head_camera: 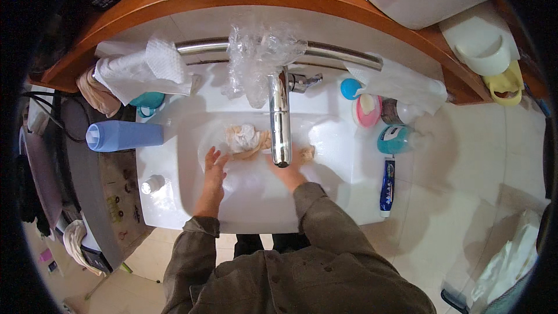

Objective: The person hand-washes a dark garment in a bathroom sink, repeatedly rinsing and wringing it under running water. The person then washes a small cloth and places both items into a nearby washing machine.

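Observation:
My left hand (pixel 213 179) is over the left side of the white washbasin (pixel 324 207), its fingers apart and holding nothing. A wet, crumpled cloth, white and tan (pixel 247 138), lies in the bowl just beyond it. My right hand (pixel 291 174) reaches low into the bowl under the chrome faucet (pixel 280 126), which hides most of its fingers. Beside that hand, on its right, shows a tan bit of cloth (pixel 307 154); whether the hand grips it is hidden. Cloudy water seems to cover the bottom of the bowl.
A blue bottle (pixel 126 135) and a small white cap-like item (pixel 152 184) stand on the left rim. Along the right are a pink soap dish (pixel 367 111), a teal bottle (pixel 392 138) and a toothpaste tube (pixel 387 187). Clear plastic wrap (pixel 257 65) hangs over a metal rail (pixel 344 53).

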The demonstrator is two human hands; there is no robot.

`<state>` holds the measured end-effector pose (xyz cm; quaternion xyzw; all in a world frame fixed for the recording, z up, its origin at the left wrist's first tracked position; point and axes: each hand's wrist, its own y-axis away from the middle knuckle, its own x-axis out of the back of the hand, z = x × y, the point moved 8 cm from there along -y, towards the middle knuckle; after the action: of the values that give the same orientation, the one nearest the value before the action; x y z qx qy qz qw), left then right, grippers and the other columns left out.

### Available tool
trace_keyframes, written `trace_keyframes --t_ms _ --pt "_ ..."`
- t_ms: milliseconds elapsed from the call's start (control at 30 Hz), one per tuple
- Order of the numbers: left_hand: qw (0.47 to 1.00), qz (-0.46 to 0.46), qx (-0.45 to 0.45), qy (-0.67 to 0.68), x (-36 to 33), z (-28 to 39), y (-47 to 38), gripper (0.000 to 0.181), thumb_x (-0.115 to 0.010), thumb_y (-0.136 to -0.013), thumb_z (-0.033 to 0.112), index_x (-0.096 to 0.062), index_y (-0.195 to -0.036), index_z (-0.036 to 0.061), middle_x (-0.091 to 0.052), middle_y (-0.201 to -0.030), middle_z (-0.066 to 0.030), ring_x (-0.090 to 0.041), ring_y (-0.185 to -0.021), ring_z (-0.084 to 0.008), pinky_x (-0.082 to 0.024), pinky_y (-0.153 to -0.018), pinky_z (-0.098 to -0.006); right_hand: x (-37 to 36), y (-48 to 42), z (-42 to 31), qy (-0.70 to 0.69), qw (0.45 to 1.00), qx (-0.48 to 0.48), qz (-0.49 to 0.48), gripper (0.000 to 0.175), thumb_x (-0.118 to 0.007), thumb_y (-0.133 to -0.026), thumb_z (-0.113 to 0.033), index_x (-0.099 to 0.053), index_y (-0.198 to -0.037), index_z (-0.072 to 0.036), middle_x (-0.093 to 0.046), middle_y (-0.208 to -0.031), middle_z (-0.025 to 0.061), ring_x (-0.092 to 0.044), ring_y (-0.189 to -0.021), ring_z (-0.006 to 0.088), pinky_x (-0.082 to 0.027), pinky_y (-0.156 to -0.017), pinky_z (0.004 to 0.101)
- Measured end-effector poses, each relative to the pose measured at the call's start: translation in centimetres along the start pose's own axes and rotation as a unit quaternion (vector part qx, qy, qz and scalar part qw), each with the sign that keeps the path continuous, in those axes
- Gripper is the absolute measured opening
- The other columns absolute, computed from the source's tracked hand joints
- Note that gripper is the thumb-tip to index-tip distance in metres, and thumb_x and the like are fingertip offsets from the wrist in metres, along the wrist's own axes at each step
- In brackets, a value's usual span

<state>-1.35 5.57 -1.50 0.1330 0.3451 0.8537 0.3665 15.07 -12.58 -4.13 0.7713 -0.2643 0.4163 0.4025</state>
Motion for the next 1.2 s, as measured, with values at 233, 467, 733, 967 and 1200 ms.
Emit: trace_keyframes --t_ms 233,467,733,967,1200 --pt "0.999 0.026 0.016 -0.018 -0.5 -0.9 -0.4 0.082 -0.065 -0.095 0.047 -0.023 -0.160 0.0216 -0.026 -0.163 -0.0153 -0.033 -0.146 -0.0353 -0.035 -0.109 -0.0591 -0.9 -1.8 -0.4 -0.446 0.895 0.016 0.006 0.040 -0.064 -0.093 -0.028 -0.059 -0.126 -0.006 -0.059 -0.129 0.0212 -0.062 -0.112 0.0374 -0.049 -0.095 0.0480" --pt "0.950 -0.112 0.142 0.253 -7.9 2.4 1.0 0.075 -0.054 -0.095 0.069 -0.054 -0.134 0.0049 -0.068 -0.114 -0.0113 -0.066 -0.107 -0.0230 -0.055 -0.093 -0.0360 10.8 8.9 -11.8 -0.327 0.899 0.264 0.122 0.019 -0.075 -0.082 -0.015 -0.064 -0.095 -0.006 -0.057 -0.098 0.0085 -0.059 -0.094 0.0313 -0.050 -0.076 0.0428" --pt "0.973 -0.126 -0.188 -0.037 -10.9 6.1 4.5 0.051 -0.053 -0.103 0.050 -0.059 -0.126 0.0050 -0.066 -0.097 -0.0033 -0.063 -0.083 -0.0161 -0.056 -0.076 -0.0314 11.8 9.0 -12.1 -0.293 0.888 0.215 0.282 0.012 -0.072 -0.086 -0.017 -0.064 -0.089 -0.008 -0.063 -0.084 0.0115 -0.063 -0.075 0.0350 -0.051 -0.066 0.0469" --pt "0.973 -0.063 0.068 0.212 -5.5 1.9 1.9 0.050 -0.046 -0.104 0.047 -0.051 -0.136 0.0087 -0.054 -0.133 -0.0132 -0.061 -0.114 -0.0345 -0.057 -0.094 -0.0516 6.0 -0.6 0.0 -0.245 0.964 -0.108 0.002 0.034 -0.055 -0.101 -0.031 -0.056 -0.123 -0.006 -0.068 -0.108 0.0228 -0.064 -0.106 0.0418 -0.052 -0.088 0.0501" --pt "0.995 -0.059 -0.043 -0.070 -0.6 -0.9 -2.5 0.086 -0.054 -0.098 0.062 -0.012 -0.162 0.0243 -0.027 -0.163 -0.0164 -0.039 -0.141 -0.0433 -0.044 -0.104 -0.0545 -3.5 -1.0 -0.6 -0.286 0.947 0.071 -0.127 0.053 -0.059 -0.097 -0.023 -0.037 -0.142 -0.005 -0.050 -0.132 0.0312 -0.049 -0.122 0.0470 -0.046 -0.101 0.0504"
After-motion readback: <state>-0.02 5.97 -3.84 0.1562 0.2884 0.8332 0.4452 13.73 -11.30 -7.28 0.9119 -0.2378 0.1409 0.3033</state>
